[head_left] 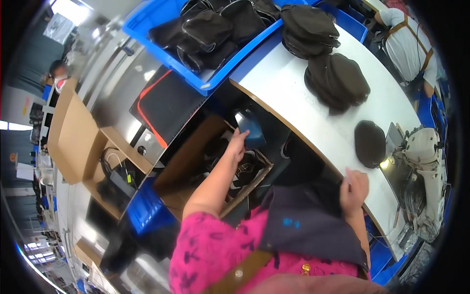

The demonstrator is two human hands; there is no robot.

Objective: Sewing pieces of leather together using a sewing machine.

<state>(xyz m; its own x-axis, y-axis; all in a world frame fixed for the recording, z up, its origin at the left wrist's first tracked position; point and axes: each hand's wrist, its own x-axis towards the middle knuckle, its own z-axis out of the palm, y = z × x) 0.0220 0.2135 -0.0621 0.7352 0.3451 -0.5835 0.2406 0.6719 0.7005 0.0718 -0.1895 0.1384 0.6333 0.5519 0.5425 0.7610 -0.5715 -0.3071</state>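
At the far left, an open cardboard box (73, 132) stands with its flaps raised, a few dark items and a cable inside. Right of it, a small blue container (148, 208) sits low, and above that lies a flat black panel (171, 110) with an orange strip along its left edge. Next comes a deeper carton (264, 171), open at the top, with dark pieces in it. Above the panel, a large blue bin (169, 61) is heaped with black pouches (208, 30).

The left hand (238, 144) reaches over the carton and grips a blue item (254, 132), shiny on one face, by its lower left side; its exact kind is unclear. The item is in the gap between the carton and the left edge of the white table (289, 93).

On the table, two dark bundles (338, 81) lie toward the far end, touching each other. The right hand (355, 191) is at the table's left edge, toward the near end, its fingers bent; whether they hold anything cannot be told. Just beyond it lies a rounded black pouch (369, 143), beside a pale sewing machine (423, 152) at the right edge.
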